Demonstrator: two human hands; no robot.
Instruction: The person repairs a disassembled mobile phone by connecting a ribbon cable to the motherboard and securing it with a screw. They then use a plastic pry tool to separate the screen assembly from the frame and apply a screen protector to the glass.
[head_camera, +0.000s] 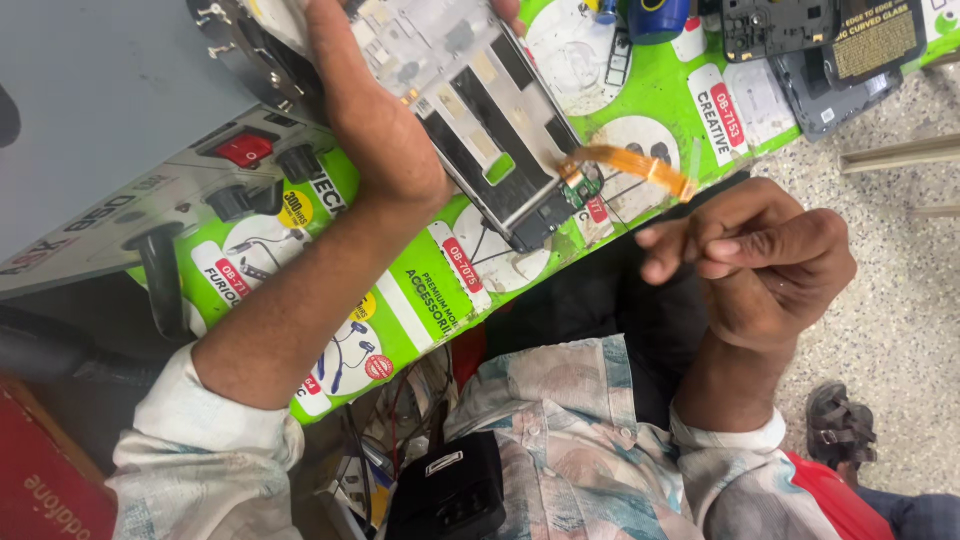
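Note:
My left hand (385, 130) presses down on a phone frame (480, 110), a bare silver and black midframe lying slanted on the green printed table cover (430, 290). From the frame's lower end an orange flex ribbon cable (630, 165) stretches to the right. My right hand (755, 255) pinches the free end of that cable between thumb and fingertips, just off the table's front edge.
A grey bench machine (110, 130) with a red rocker switch (244, 150) and black knobs fills the left. Dark phone back covers and a boxed screen protector (820, 45) lie at the top right. A black device (450, 490) sits in my lap; a sandalled foot (840, 425) rests on the speckled floor.

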